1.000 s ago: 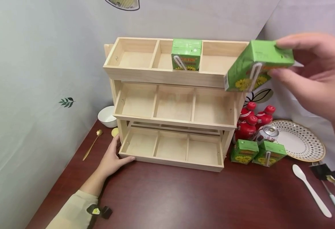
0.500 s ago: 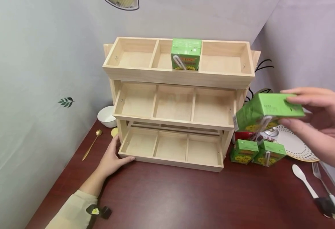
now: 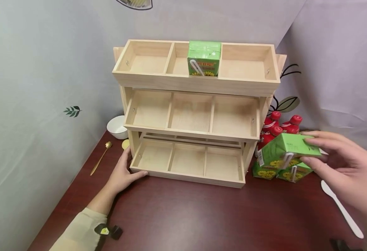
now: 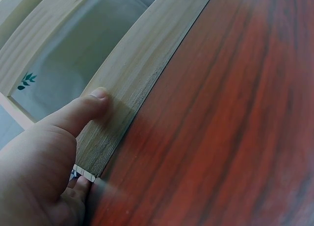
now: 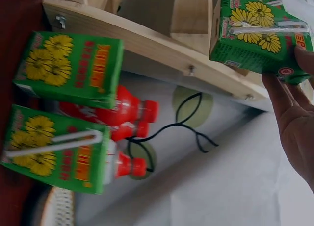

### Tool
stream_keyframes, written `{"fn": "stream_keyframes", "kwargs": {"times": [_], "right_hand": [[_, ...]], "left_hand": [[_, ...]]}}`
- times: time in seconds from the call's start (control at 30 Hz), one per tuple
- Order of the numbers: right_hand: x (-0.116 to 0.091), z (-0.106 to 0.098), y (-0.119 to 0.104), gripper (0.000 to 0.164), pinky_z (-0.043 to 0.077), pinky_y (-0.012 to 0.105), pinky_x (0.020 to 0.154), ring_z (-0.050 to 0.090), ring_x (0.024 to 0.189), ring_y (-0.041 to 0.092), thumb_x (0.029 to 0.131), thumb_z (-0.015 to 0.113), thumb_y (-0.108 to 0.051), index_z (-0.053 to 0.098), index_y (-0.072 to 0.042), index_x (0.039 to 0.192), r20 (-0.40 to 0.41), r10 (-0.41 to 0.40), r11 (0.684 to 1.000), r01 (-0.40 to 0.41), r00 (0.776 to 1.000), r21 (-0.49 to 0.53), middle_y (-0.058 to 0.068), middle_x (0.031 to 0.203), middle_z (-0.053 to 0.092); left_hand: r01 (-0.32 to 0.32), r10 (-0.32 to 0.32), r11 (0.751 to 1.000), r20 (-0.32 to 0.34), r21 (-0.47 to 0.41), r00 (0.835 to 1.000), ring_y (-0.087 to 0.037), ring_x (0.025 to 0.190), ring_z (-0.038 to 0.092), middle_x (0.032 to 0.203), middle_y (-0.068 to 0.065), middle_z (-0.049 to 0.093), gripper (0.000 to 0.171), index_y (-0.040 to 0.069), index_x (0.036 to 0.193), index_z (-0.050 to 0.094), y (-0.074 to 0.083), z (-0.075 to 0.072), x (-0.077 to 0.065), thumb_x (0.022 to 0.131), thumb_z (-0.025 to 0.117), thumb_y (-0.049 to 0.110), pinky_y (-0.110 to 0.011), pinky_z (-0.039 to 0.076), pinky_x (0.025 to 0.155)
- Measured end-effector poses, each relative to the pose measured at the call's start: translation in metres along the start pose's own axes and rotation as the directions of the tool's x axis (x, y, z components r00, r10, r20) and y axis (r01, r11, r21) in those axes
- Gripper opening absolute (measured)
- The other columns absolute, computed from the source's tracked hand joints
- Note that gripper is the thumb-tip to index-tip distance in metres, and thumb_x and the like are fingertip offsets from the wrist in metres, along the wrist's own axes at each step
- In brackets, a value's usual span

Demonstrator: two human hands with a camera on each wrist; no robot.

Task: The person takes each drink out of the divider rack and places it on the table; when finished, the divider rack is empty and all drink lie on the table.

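My right hand (image 3: pixel 348 164) pinches a green drink carton (image 3: pixel 284 153) by its end, thumb below and fingers above. In the head view this carton overlaps two more green cartons, a left one (image 3: pixel 263 173) and a right one (image 3: pixel 296 174), and partly hides them. The right wrist view shows the held carton (image 5: pixel 260 35) apart from those two. My left hand (image 3: pixel 122 174) grips the lower left corner of a three-tier wooden shelf (image 3: pixel 186 178), its thumb on the front board. Another green carton (image 3: pixel 203 59) stands in the top tier's middle compartment.
Red-capped bottles (image 3: pixel 271 120) stand right of the shelf, behind the cartons. A white spoon (image 3: pixel 342 209) lies at the right of the dark red table (image 3: pixel 183 216). A white bowl (image 3: pixel 117 127) and a gold spoon (image 3: pixel 100 158) are at the left.
My right hand has lowered the green carton from beside the top tier to just above the two cartons on the right. My left hand stays on the shelf corner.
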State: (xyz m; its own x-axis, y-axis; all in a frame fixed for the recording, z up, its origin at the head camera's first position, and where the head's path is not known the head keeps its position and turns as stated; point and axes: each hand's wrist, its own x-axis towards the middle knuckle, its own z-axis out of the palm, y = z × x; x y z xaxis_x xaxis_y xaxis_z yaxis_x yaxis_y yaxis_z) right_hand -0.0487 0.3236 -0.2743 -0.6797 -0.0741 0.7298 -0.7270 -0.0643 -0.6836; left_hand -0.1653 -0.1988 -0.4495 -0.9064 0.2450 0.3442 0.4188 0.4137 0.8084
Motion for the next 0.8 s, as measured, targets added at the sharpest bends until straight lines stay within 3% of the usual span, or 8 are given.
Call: {"fn": "stream_keyframes", "kwargs": {"times": [0.13,0.3,0.53,0.7,0.8], "right_hand": [[-0.013,-0.007,0.010,0.039,0.052,0.023,0.079,0.058,0.111,0.030,0.068,0.069,0.029,0.053,0.031,0.104,0.012,-0.006,0.998,0.007,1.000,-0.068,0.036,0.119,0.055],[-0.028,-0.018,0.022,0.040,0.050,0.017,0.078,0.059,0.111,0.021,0.070,0.076,0.018,0.058,0.026,0.105,0.066,0.010,0.957,0.010,0.998,-0.289,0.029,0.118,0.060],[-0.059,-0.035,0.043,0.049,0.051,0.021,0.078,0.063,0.106,0.019,0.065,0.068,0.033,0.055,0.026,0.111,0.074,0.135,0.953,-0.109,0.988,-0.284,0.033,0.120,0.057],[-0.077,-0.043,0.056,0.054,0.051,0.022,0.079,0.062,0.107,0.017,0.063,0.067,0.034,0.057,0.021,0.114,0.049,0.227,0.899,-0.190,0.973,-0.396,0.030,0.122,0.056],[-0.084,-0.043,0.061,0.055,0.051,0.022,0.079,0.062,0.107,0.014,0.065,0.069,0.031,0.059,0.017,0.117,0.033,0.284,0.848,-0.235,0.958,-0.475,0.025,0.123,0.057]], "left_hand": [[0.002,-0.002,1.000,0.002,0.007,1.000,-0.038,0.125,0.046,0.141,-0.022,0.041,0.109,0.003,0.151,0.024,0.000,0.000,0.000,0.065,0.091,0.010,-0.023,0.039,0.097],[0.009,-0.009,1.000,0.002,0.021,1.000,-0.038,0.125,0.046,0.141,-0.021,0.040,0.109,0.004,0.151,0.024,-0.001,0.000,0.000,0.065,0.091,0.011,-0.028,0.039,0.098],[0.004,-0.004,1.000,0.004,0.008,1.000,-0.039,0.125,0.046,0.140,-0.022,0.041,0.109,0.003,0.150,0.025,0.001,0.000,0.001,0.065,0.091,0.010,-0.023,0.039,0.098],[0.008,-0.008,1.000,0.003,0.011,1.000,-0.038,0.126,0.045,0.141,-0.022,0.040,0.109,0.004,0.151,0.024,0.002,0.000,0.001,0.065,0.091,0.010,-0.025,0.039,0.098],[0.011,-0.011,1.000,0.003,0.013,1.000,-0.037,0.126,0.045,0.142,-0.021,0.040,0.109,0.005,0.151,0.024,0.002,0.000,0.001,0.065,0.091,0.010,-0.026,0.039,0.099]]}}
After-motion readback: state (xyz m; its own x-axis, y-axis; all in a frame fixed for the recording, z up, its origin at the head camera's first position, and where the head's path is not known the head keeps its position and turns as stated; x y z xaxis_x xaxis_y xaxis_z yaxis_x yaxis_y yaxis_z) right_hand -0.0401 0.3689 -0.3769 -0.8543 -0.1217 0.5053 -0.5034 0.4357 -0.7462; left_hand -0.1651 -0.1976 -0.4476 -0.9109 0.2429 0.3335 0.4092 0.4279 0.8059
